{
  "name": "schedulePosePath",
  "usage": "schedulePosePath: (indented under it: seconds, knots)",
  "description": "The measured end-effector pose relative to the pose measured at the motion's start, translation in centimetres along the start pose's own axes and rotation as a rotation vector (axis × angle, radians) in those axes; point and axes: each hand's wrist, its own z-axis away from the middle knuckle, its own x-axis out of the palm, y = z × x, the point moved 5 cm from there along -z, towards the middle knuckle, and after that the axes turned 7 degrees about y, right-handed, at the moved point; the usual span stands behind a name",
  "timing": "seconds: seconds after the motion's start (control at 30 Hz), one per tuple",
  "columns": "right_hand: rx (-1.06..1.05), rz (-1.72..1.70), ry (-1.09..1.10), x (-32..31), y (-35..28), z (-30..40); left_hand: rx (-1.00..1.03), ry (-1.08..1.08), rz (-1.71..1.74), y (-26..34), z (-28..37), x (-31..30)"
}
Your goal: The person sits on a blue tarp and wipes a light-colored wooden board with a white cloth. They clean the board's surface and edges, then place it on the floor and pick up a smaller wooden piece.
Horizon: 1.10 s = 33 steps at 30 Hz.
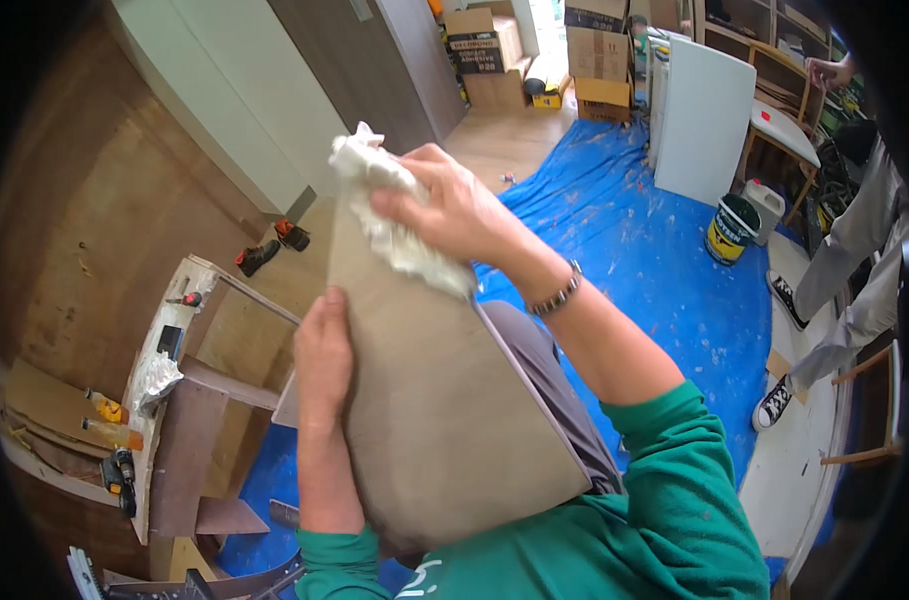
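A wood-toned panel (432, 405) with a thin pale edge lies across my lap, tilted up against my body. My left hand (324, 352) grips its left edge. In my right hand (447, 202) is a crumpled white cloth (417, 247), pressed on the panel's far end. The thumb and fingers bunch the cloth, which hides that end of the panel. A beaded bracelet (559, 289) circles my right wrist.
At left, a wooden frame (191, 382) carries bottles (113, 433), a drill (118, 480) and crumpled foil (156, 375). Blue plastic sheeting (649, 300) covers the floor. At right are a paint bucket (732, 229), a white panel (706, 120), a chair (784, 131) and a standing person (848, 255).
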Motion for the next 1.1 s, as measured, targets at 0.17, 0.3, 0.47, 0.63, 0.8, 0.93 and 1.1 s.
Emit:
schedulePosePath:
  seconds: [0.17,0.3,0.47,0.63,0.8,0.93,1.1]
  knots:
    - [0.050,0.147,-0.267,-2.9,-3.1,17.6,-0.156,0.106,0.369,-1.3,1.9,-4.1]
    - [0.332,0.039,-0.378,-5.2,-1.7,27.8,-0.156,0.173,0.351,-0.5,4.1,-6.5]
    - [0.124,-0.142,-0.352,-2.1,-3.2,21.1,-0.053,0.356,0.365,2.1,5.1,-10.9]
    - [-0.241,-0.132,-0.207,-1.6,-6.0,11.9,0.221,0.572,0.349,9.8,4.3,-15.1]
    - [-0.312,-0.148,-0.176,-4.4,-5.7,6.8,0.462,0.510,0.304,13.1,2.4,-13.8]
    - [-0.042,-0.172,-0.197,-6.0,-1.8,8.2,0.542,0.408,0.222,13.7,1.3,-8.5]
    - [0.129,-0.333,-0.170,-5.9,1.7,12.2,0.654,0.341,0.156,14.8,1.9,-5.7]
